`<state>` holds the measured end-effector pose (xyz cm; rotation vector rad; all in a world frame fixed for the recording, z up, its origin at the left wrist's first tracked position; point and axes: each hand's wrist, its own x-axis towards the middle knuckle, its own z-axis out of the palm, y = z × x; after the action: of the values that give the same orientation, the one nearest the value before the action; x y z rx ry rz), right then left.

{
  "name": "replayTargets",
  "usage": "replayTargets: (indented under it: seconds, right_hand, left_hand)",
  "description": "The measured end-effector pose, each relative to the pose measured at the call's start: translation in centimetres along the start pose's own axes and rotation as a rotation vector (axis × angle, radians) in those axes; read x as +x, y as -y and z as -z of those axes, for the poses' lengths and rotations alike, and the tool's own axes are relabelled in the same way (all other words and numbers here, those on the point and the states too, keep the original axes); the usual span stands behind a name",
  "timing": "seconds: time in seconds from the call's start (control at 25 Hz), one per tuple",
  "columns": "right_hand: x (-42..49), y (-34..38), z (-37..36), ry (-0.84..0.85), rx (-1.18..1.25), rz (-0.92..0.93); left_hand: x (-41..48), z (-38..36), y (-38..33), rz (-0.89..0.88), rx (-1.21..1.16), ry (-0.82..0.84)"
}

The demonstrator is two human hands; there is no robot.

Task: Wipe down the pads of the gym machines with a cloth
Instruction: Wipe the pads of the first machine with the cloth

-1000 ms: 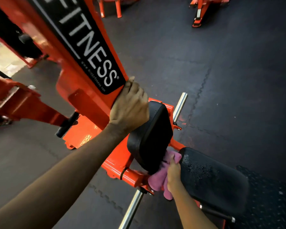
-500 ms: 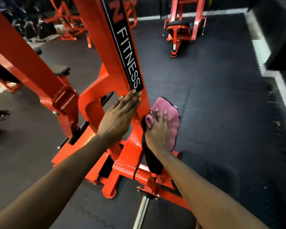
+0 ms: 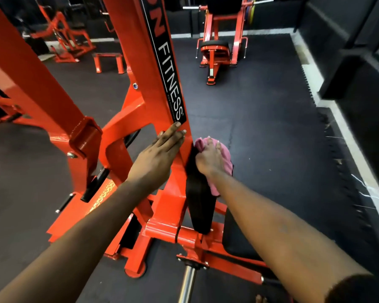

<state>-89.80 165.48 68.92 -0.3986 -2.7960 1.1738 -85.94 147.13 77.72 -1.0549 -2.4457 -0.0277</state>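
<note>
- Pad [image 3: 198,200]: black back pad, upright, seen edge-on, fixed to orange post [image 3: 140,62]. Its top sits under right hand [image 3: 209,159]; the rest runs down below the wrist.
- Cloth [image 3: 224,158]: pink, caught between right palm and pad face, on the side away from left hand [image 3: 160,156]. A loose tail hangs below the wrist.
- Right hand: fingers spread, mostly straight, pressing cloth flat on pad; no fist. Thumb side is hidden by a bunched fold, so I cannot tell if it pinches.
- Left hand: flat, fingers straight and close together, resting on post just beside right hand with the pad edge between the two. Holds nothing.
- Seat pad [image 3: 236,241]: black, under right forearm, near base of back pad.
- Step, my read: wiping the back pad face, hand at the top of a stroke.
- To do it well:
  - Palm flat, firm even pressure, one long pull down toward the seat pad.
  - Overlap passes so both pad edges and the top corner get covered.
  - Pad face is turned away from the head view, so coverage needs checking by feel or by leaning round.
  - Left hand bracing on the post helps steady the push.
- Risk: cloth bunches under palm and skips patches, or its tail snags on the bracket below the wrist.
</note>
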Motion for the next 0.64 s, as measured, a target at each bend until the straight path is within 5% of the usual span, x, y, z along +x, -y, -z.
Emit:
replayTargets:
  seconds: [0.08, 0.2, 0.4, 0.52, 0.64]
  right_hand:
    - [-0.1, -0.2, -0.5, -0.013, 0.003, -0.019]
    - [-4.7, -1.9, -4.0, -0.129, -0.155, 0.199]
    - [-13.8, -2.5, -4.1, -0.09, -0.061, 0.274]
    - [-17.3, -2.0, -0.7, 0.062, 0.199, 0.247]
    - [-17.9, -1.4, 4.0, 0.029, 0.508, 0.097]
  left_hand:
    - [0.0, 0.1, 0.1, -0.007, -0.028, 0.027]
    - [0.3, -0.3, 0.2, -0.026, -0.027, 0.075]
    - [0.6, 0.3, -0.4, -0.027, -0.1, 0.146]
    - [0.1, 1.7, -2.4, 0.205, -0.457, 0.138]
    - [-3.6, 1.1, -6.5, 0.474, -0.665, -0.146]
